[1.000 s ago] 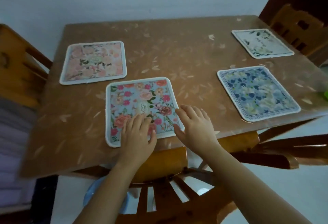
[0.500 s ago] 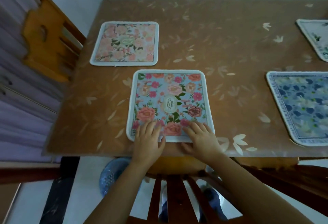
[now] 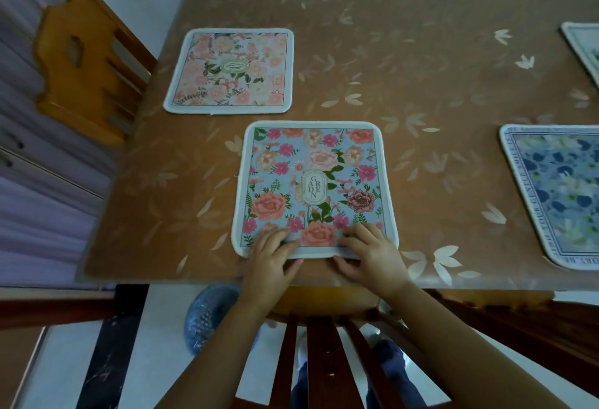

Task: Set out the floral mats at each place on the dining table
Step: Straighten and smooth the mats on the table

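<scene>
Left hand [image 3: 270,262], right hand [image 3: 371,257] flat on near edge of rose mat [image 3: 314,181]; grip released, pressing. Mat likely thin, limp, light, apt to slide on tabletop [image 3: 421,84]. Hold near corners.

The rose-on-blue mat [image 3: 314,181] lies flat near the table [image 3: 421,84] edge, pink mat [image 3: 230,71] beyond it, blue-flowered mat [image 3: 557,194] well right.
</scene>
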Demonstrator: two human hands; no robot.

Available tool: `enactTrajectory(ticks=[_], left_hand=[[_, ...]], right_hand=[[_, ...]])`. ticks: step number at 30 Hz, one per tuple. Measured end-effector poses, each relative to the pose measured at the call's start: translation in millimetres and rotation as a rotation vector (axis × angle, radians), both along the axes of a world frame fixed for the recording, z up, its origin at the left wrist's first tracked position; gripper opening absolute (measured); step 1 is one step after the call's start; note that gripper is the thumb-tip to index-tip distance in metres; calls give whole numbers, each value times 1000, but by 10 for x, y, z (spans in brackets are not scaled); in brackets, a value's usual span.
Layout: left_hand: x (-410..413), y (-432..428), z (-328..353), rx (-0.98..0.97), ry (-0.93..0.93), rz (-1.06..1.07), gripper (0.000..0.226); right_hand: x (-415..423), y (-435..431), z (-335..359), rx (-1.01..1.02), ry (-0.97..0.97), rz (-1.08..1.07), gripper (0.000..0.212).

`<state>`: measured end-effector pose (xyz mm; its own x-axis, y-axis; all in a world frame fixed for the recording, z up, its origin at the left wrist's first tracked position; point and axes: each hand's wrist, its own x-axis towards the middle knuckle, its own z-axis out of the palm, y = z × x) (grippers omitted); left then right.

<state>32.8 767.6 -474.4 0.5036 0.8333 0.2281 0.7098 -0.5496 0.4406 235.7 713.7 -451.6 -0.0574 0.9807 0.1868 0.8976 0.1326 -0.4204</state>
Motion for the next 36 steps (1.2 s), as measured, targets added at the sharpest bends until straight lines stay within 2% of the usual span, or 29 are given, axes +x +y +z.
enactTrajectory(ticks=[7,11,19,25,36], left_hand=[[-16,12,64,-78,-163,74,16],[-5,1,145,-147,-161,69,14],[51,-17,181,-194,-92,51,11],[364,-59,185,-179,-110,-56,9],[484,-54,136,-178,-62,-83,11]], right_hand=[[17,-31,8,7,37,15,19],[67,-84,19,11,19,66,20],[257,-145,66,-2,44,-2,24],[582,-258,74,-60,60,-93,19],[667,-374,-17,-98,107,-154,14]])
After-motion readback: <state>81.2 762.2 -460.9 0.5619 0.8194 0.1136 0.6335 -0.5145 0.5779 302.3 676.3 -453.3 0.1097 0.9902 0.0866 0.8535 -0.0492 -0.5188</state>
